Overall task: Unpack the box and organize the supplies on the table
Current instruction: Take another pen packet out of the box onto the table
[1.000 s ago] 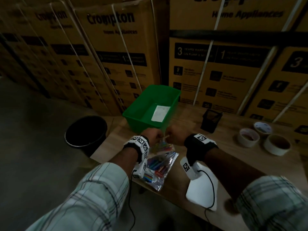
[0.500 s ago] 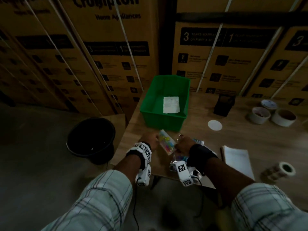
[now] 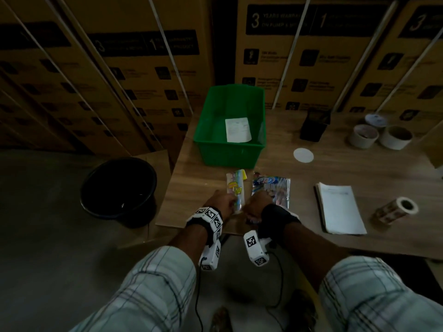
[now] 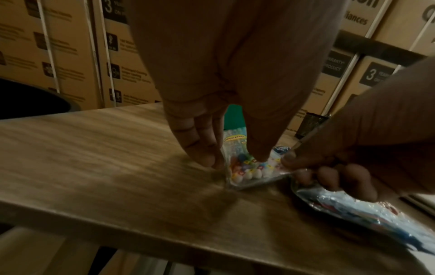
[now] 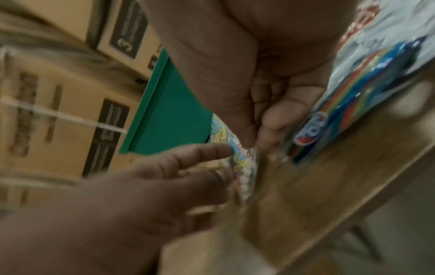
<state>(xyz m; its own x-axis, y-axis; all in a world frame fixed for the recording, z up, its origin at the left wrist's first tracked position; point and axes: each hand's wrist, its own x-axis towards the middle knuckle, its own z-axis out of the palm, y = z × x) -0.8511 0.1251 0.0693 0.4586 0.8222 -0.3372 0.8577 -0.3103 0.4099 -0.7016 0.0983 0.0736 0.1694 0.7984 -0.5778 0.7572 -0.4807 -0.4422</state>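
A green bin [image 3: 208, 140] stands at the table's back left with a white slip [image 3: 237, 129] inside. In front of it a narrow clear packet of coloured beads [image 3: 236, 188] lies beside a wider shiny packet of coloured pens [image 3: 273, 188]. My left hand [image 3: 233, 207] pinches the bead packet's [image 4: 244, 169] near end, thumb [image 4: 261, 148] on top and fingers [image 4: 202, 148] at its edge. My right hand [image 4: 292, 167] pinches the same packet's right corner, its curled fingers over the pen packet [image 4: 367, 210]. The right wrist view shows that pinch [image 5: 254, 143] blurred.
A black bucket [image 3: 118, 188] sits on the floor left of the table. On the table's right part are a black pen holder [image 3: 314, 125], two tape rolls [image 3: 363, 136], a white disc [image 3: 303, 155], a notepad [image 3: 339, 207] and a patterned tape roll [image 3: 395, 209]. Stacked cartons form the back wall.
Both hands came down and toward the table's near edge. The bead packet, held up half a second ago, now lies flat beside the pen packet.
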